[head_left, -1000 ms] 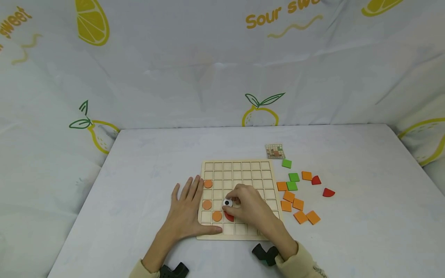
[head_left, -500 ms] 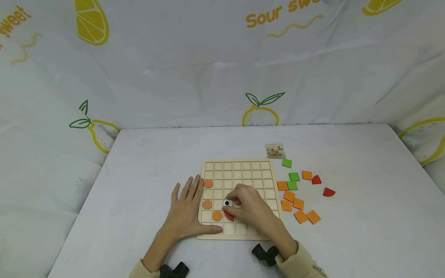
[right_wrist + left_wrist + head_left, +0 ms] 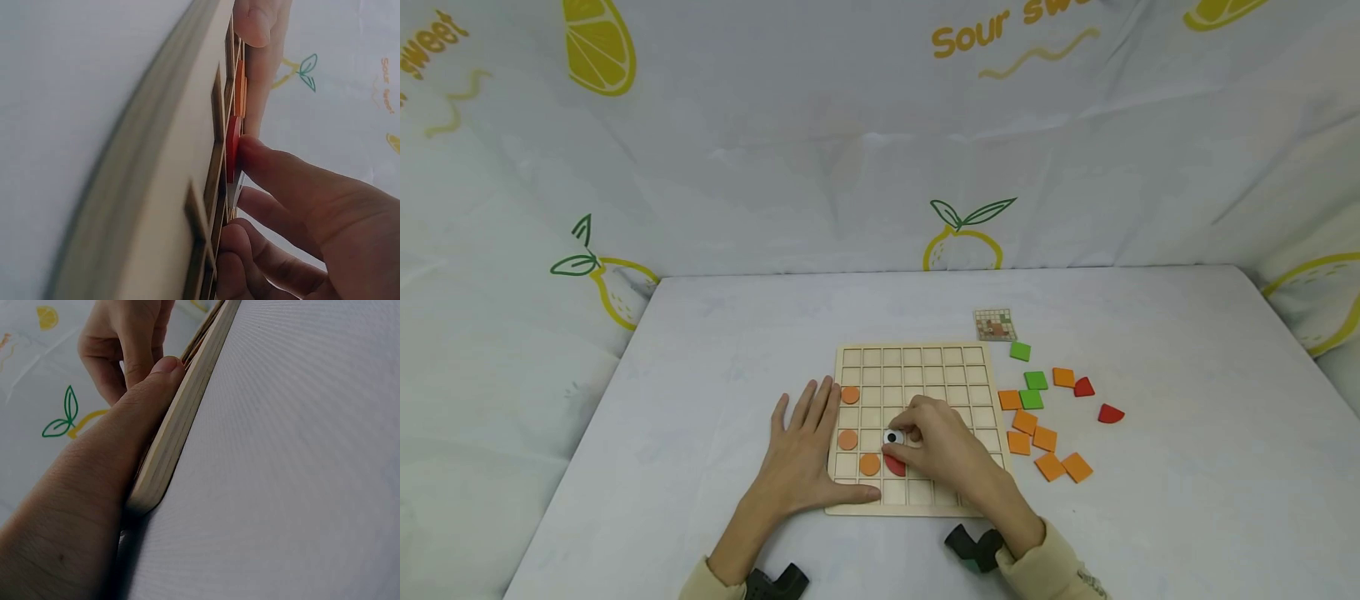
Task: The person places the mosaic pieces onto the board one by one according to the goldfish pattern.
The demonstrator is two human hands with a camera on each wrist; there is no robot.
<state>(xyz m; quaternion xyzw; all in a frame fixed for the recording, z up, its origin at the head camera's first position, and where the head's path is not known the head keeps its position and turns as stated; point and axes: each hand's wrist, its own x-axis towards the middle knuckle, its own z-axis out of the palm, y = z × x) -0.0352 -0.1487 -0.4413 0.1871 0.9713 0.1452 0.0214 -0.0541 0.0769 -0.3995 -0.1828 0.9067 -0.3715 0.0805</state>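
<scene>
A pale wooden grid board point(image 3: 932, 375) lies on the table. My left hand point(image 3: 797, 462) rests along its left side, fingers spread straight, the thumb reaching over the front left corner; the left wrist view shows that thumb against the board's edge point(image 3: 178, 428). Over the middle left cells, my right hand point(image 3: 943, 442) pinches a white disc with a black dot point(image 3: 892, 437) between thumb and fingers. Just in front of the disc sits a red quarter-round piece point(image 3: 896, 467), close to the right thumb. Three orange discs point(image 3: 869, 464) occupy cells at the left.
Right of the board lie several orange squares point(image 3: 1044, 439), three green squares point(image 3: 1036, 381) and two red quarter-round pieces point(image 3: 1111, 413). A small card with a printed grid pattern point(image 3: 995, 325) lies beyond the board's far right corner. A lemon-print cloth point(image 3: 775, 167) hangs behind the table.
</scene>
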